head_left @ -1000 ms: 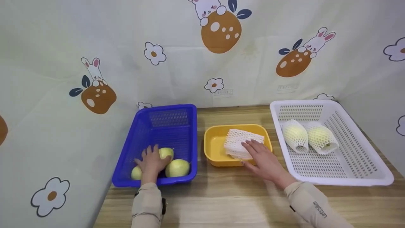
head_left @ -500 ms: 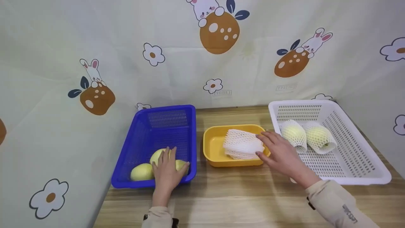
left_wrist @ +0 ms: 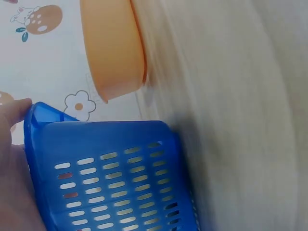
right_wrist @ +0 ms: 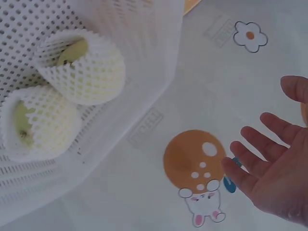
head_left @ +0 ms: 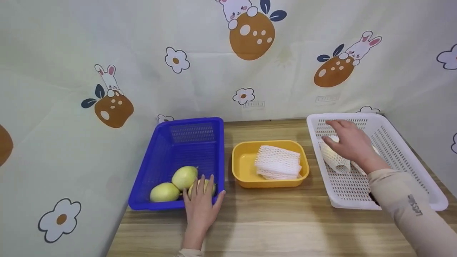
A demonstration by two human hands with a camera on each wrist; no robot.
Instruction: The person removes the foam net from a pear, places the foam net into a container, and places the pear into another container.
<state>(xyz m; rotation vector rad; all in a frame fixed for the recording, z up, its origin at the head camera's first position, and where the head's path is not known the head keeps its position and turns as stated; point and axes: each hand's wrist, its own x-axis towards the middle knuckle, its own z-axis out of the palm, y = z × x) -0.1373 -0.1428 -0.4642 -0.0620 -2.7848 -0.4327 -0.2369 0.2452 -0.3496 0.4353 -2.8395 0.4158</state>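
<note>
My left hand reaches over the front edge of the blue basket, fingers spread and nearly straight across a yellow-green pear. Two more pears lie beside it, one at the left and one behind. In the left wrist view, that hand is at the basket's rim. My right hand hovers above the white basket with fingers apart, holding nothing. Below it are two pears in white foam nets, one at the left; the right wrist view shows both, nearer and farther.
Between the baskets stands a yellow tray with a stack of flat white foam nets in it. Everything rests on a wooden table. A printed cloth hangs behind and along the sides.
My left hand has moved right across the pears, from the left one to the right one. My right hand has left the foam nets in the tray and moved right, over the white basket.
</note>
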